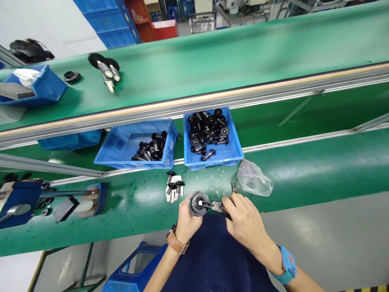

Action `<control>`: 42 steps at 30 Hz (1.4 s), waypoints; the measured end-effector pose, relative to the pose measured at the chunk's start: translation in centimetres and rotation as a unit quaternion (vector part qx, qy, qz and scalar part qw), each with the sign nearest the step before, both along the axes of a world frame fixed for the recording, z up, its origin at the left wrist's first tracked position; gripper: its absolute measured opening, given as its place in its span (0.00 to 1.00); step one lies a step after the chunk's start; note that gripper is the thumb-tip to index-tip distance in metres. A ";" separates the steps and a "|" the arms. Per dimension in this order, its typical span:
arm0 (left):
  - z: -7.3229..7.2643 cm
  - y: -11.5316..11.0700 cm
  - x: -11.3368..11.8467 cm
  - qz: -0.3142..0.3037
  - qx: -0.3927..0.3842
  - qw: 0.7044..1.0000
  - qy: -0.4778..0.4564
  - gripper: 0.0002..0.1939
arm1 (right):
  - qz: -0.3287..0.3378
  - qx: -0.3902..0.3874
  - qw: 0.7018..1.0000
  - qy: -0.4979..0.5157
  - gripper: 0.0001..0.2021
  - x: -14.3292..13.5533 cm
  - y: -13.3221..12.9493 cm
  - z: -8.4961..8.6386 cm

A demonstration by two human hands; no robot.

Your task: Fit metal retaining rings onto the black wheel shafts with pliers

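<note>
My left hand [186, 223] is closed around a part with a round dark-grey disc [194, 210], its face turned up with a small bright shaft end at the centre. In my closed right hand [246, 221] is a pair of pliers [216, 206], whose tips reach the centre of that disc. Whether the tips grip a ring there is too small to tell. Just beyond my right hand lies a second small tool [234, 187]. Several tiny rings [217, 192] are scattered on the green bench [304, 174]. A white glove [174, 195] lies left of them with black disc-and-shaft parts [179, 186] on it.
Two blue bins hold many such parts: the left bin [121, 140] and the right bin [235, 152]. A clear plastic bag [254, 178] lies at right. A blue press-like fixture [22, 202] stands at far left. Behind runs a raised green belt [243, 56] with a metal edge.
</note>
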State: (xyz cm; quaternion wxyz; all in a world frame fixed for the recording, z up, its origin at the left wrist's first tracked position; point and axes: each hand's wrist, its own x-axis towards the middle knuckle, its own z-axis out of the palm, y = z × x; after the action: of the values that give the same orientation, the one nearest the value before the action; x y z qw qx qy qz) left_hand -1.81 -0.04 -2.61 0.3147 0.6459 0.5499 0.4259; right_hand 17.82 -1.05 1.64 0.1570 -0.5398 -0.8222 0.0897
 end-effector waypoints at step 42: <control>-2.1 -0.2 1.4 0.148 -0.004 0.989 -0.027 0.13 | -0.140 -0.033 0.990 -0.003 0.15 -3.9 -2.5 -0.7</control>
State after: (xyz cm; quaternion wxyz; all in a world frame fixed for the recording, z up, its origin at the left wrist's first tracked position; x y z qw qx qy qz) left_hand -0.37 -0.24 -4.73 0.2655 0.5448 0.6320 0.4830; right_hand 13.97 -3.52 0.97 0.1480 -0.6545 -0.7357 0.0921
